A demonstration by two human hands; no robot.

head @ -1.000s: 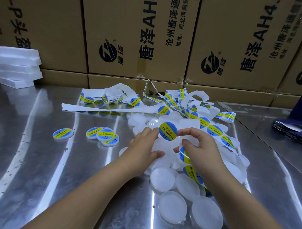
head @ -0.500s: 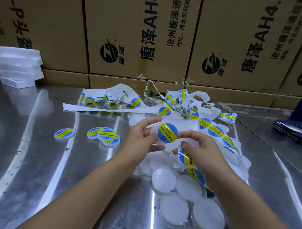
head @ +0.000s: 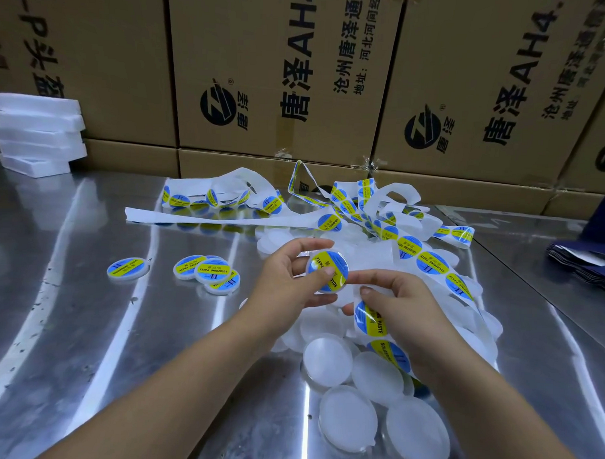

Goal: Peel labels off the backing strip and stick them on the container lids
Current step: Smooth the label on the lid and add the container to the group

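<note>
Fingers (head: 311, 245) of the left hand (head: 282, 280) pinched a labelled lid (head: 327, 269); the right hand (head: 404, 312) pinched the strip (head: 371, 319). Left of that lid lay four finished lids (head: 210, 272); below it, many bare lids (head: 327, 359) waited.

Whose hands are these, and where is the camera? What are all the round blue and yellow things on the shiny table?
There is no machine here, only a person working with two bare hands. The camera sits on the person's head and looks down, so the arms reach out from the bottom of the picture. The left hand holds a round lid with a blue and yellow sticker on it, and its thumb presses on the sticker. The right hand grips a long paper strip that carries more stickers. On the metal table, plain white lids lie near the hands, and a few finished lids lie to the left. Behind them stand big cardboard boxes and a pile of white foam slabs.
</note>
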